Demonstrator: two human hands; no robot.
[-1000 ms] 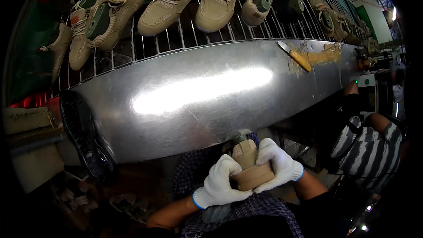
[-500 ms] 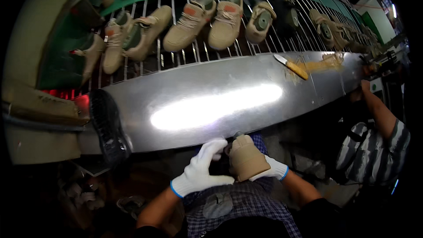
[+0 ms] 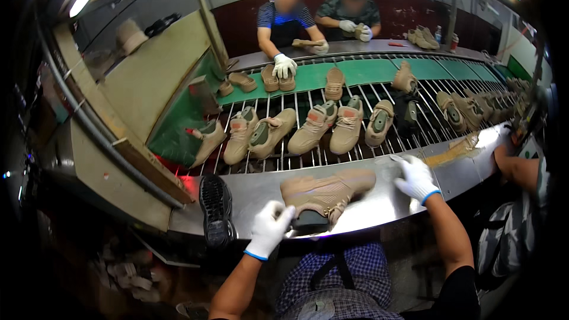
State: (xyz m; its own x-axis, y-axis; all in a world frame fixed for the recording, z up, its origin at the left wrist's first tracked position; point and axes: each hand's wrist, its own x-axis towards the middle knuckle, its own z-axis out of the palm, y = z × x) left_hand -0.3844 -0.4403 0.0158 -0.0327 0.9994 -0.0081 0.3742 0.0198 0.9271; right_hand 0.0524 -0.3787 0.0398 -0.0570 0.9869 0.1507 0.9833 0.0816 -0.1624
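A beige lace-up shoe (image 3: 323, 192) is tilted on its side over the metal ledge, with its opening and the dark green last (image 3: 310, 219) inside it facing me. Its toe points right and is blurred. My left hand (image 3: 271, 228), in a white glove, has curled fingers gripping the shoe's edge by the opening. Farther right, my gloved right hand (image 3: 416, 179) is off the shoe, fingers apart, low over the ledge near a brown-yellow stain (image 3: 451, 153). Whether anything lies under that hand is hidden.
A black shoe (image 3: 216, 210) rests sole up on the ledge's left end. Behind the metal ledge (image 3: 255, 192), beige shoes (image 3: 347, 127) stand on a roller rack (image 3: 278, 160). Two people work across the green belt (image 3: 370, 72); one's gloved hand (image 3: 284, 66) touches soles. Another person's arm (image 3: 514, 169) is at right.
The view has lifted, bringing the people opposite into sight. The shoe has gone from my lap up over the ledge. My right hand has let go and moved right; my left now grips it.
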